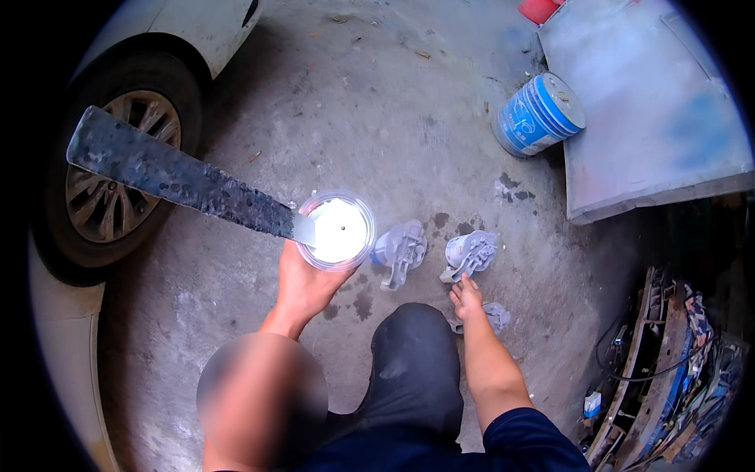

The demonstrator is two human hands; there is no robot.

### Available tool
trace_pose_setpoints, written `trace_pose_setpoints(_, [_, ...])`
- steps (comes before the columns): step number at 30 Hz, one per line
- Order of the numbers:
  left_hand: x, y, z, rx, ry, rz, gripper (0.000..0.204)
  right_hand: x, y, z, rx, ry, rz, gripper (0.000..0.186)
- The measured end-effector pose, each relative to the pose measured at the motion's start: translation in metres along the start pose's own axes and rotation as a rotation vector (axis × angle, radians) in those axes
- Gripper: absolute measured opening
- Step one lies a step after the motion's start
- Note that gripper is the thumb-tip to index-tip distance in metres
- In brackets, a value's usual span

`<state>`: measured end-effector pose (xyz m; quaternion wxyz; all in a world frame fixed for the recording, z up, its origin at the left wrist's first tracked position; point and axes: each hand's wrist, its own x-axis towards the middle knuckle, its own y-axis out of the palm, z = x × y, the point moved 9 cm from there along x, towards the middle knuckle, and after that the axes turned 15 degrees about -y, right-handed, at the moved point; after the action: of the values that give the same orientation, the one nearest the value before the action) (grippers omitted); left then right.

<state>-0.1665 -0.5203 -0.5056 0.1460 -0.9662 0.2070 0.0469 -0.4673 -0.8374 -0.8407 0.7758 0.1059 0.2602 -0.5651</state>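
Note:
My left hand [311, 285] is wrapped round a clear plastic cup [370, 206], held up off the floor. White paint [338, 230] shows inside it. A long, flat, dark-crusted stirring stick [181, 177] leans out of the cup to the left. My right hand [467, 299] reaches down with its fingers out, at the grey lever of a paint-crusted lidded container [470, 252]; whether they touch is hard to tell. A similar grey-topped container [403, 250] stands between it and the cup. Another grey-crusted piece [495, 316] is partly hidden behind my right hand and wrist.
A car with a dusty wheel [118, 177] stands on the left. Far right, a blue and white bucket [539, 114] sits against a large pale panel [645, 118]. Car parts and scrap [661, 377] are piled at the lower right. The concrete floor [346, 102] has dark stains.

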Motion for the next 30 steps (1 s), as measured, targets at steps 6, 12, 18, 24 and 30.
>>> trace_pose_setpoints(6, [0.003,0.002,-0.003,-0.028,-0.017,0.026,0.065,-0.049,0.045,-0.007,-0.078,0.186,0.420,0.054])
trace_pose_setpoints(12, [0.000,-0.002,-0.002,-0.003,0.019,-0.003,0.062,-0.062,0.101,-0.023,-0.214,0.279,0.648,0.042])
trace_pose_setpoints(18, [-0.002,-0.012,0.001,-0.003,-0.022,0.003,0.066,-0.069,0.147,-0.025,-0.169,0.313,0.687,0.046])
trace_pose_setpoints(24, [0.001,-0.019,-0.007,-0.006,-0.004,-0.026,0.067,-0.054,0.170,0.051,-0.251,0.171,0.657,0.051])
trace_pose_setpoints(30, [0.006,-0.019,-0.010,0.038,0.058,-0.033,0.058,-0.086,0.189,0.202,-0.276,-0.071,0.789,0.053])
